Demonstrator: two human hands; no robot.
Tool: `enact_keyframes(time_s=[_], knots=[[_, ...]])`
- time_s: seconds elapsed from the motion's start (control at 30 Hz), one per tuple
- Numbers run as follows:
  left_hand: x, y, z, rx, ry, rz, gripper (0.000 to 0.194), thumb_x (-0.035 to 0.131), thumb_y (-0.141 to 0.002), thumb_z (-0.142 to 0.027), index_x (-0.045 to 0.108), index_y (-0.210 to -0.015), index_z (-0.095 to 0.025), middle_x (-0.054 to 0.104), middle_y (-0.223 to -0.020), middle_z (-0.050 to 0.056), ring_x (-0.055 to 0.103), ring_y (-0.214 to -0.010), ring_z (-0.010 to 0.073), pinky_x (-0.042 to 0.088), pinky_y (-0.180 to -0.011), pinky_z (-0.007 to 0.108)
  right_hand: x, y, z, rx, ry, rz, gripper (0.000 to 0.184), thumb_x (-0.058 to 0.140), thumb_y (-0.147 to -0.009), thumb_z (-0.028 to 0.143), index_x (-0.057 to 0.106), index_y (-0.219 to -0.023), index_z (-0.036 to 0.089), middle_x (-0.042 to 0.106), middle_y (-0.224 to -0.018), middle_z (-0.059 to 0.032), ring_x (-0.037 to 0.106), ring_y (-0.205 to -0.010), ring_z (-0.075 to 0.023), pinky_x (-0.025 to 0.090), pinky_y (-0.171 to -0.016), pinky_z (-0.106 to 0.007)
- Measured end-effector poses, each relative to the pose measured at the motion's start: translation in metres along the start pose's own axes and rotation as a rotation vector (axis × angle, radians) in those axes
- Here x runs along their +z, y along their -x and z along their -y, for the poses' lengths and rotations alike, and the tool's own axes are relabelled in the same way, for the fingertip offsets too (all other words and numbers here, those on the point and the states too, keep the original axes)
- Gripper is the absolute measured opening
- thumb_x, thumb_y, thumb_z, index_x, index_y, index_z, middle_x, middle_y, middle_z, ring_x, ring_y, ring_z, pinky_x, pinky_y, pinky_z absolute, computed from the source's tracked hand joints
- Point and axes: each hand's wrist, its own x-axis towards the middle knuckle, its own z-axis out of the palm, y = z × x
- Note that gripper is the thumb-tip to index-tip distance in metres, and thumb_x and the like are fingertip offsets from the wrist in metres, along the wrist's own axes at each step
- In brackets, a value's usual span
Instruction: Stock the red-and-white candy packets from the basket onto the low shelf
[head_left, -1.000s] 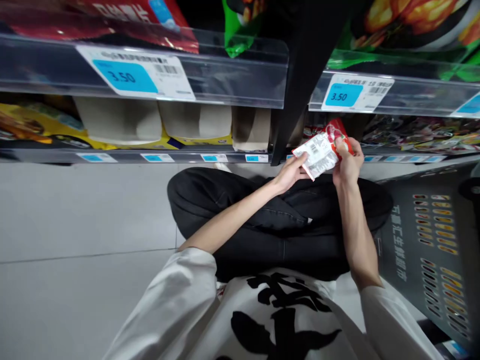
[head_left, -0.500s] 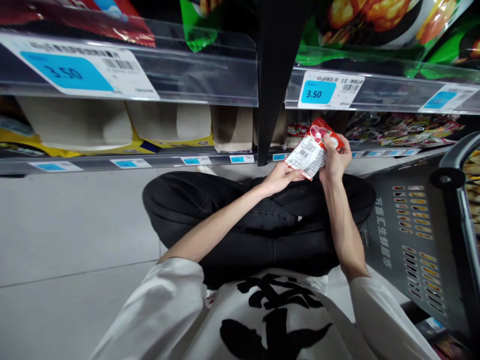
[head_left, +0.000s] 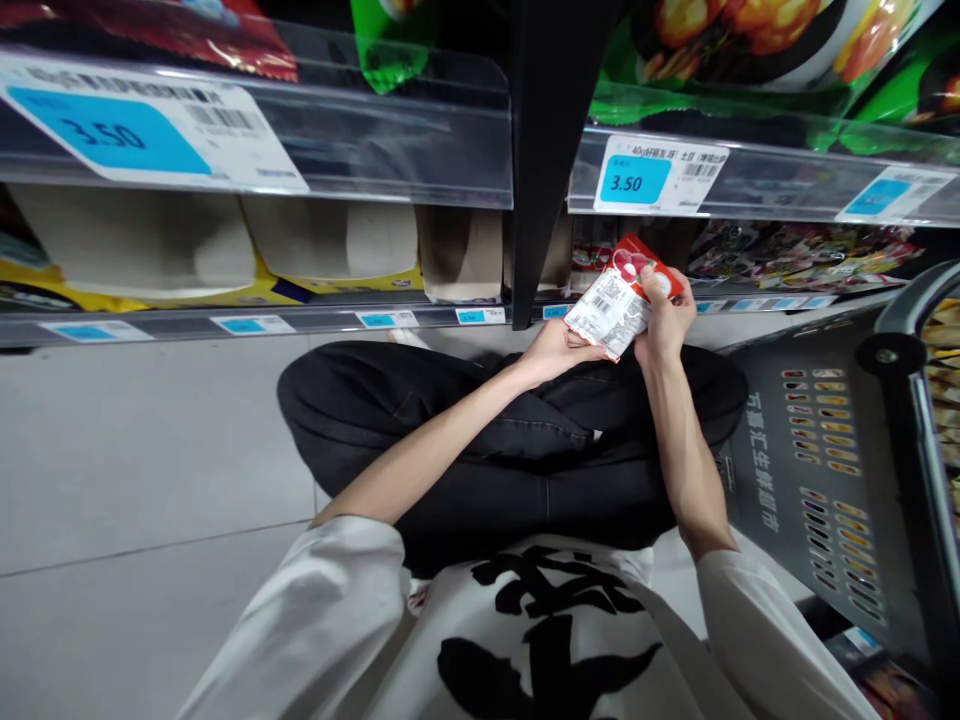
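Observation:
A small red and white snack packet [head_left: 611, 305] is held tilted over my crossed legs, its printed side with a barcode facing up. My left hand [head_left: 559, 350] grips its lower left edge, fingers beneath and mostly hidden. On the right edge, my right hand [head_left: 666, 315] is closed with the thumb lying across the printed face. Just behind the packet is the bottom shelf, where more red packets [head_left: 592, 256] and a pile of small colourful packets [head_left: 802, 250] lie.
A grey shopping basket [head_left: 810, 470] with a black frame stands close on my right. A black shelf post [head_left: 544, 150] rises ahead. Open yellow cartons [head_left: 337, 285] line the bottom shelf at left. Above hang clear shelf edges with price labels [head_left: 660, 177] and green snack bags [head_left: 750, 60].
The view has shifted very slightly. Both hands keep hold of the packet in nearly the same place, with only a small change in its tilt.

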Motion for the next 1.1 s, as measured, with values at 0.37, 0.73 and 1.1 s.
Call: enact_keyframes(time_s=[0.37, 0.73, 1.1], knots=[[0.0, -0.001, 0.003, -0.011, 0.014, -0.012, 0.052, 0.093, -0.065, -0.028, 0.075, -0.109, -0.009, 0.08, -0.105, 0.017, 0.077, -0.103, 0.0316, 0.059, -0.1, 0.045, 0.002, 0.002, 0.003, 0.095, -0.026, 0.047, 0.034, 0.086, -0.069, 0.042, 0.063, -0.089, 0.025, 0.074, -0.091, 0.0005, 0.073, -0.092, -0.0194, 0.062, -0.087, -0.038], [-0.002, -0.002, 0.006, -0.029, -0.038, 0.005, 0.051, 0.088, -0.074, -0.039, 0.071, -0.112, -0.008, 0.08, -0.103, 0.018, 0.078, -0.096, 0.0292, 0.062, -0.093, 0.044, 0.003, 0.004, 0.008, 0.109, -0.058, 0.054, 0.033, 0.086, -0.069, 0.041, 0.062, -0.085, 0.024, 0.074, -0.088, 0.001, 0.073, -0.091, -0.0198, 0.062, -0.085, -0.037], [-0.005, -0.011, 0.013, 0.036, 0.001, -0.166, 0.051, 0.066, -0.093, -0.056, 0.057, -0.122, -0.014, 0.076, -0.09, 0.008, 0.075, -0.071, 0.0168, 0.063, -0.061, 0.025, 0.004, 0.004, 0.011, 0.149, -0.164, 0.094, 0.034, 0.086, -0.07, 0.044, 0.066, -0.088, 0.024, 0.075, -0.091, 0.0008, 0.074, -0.095, -0.0218, 0.062, -0.089, -0.039]])
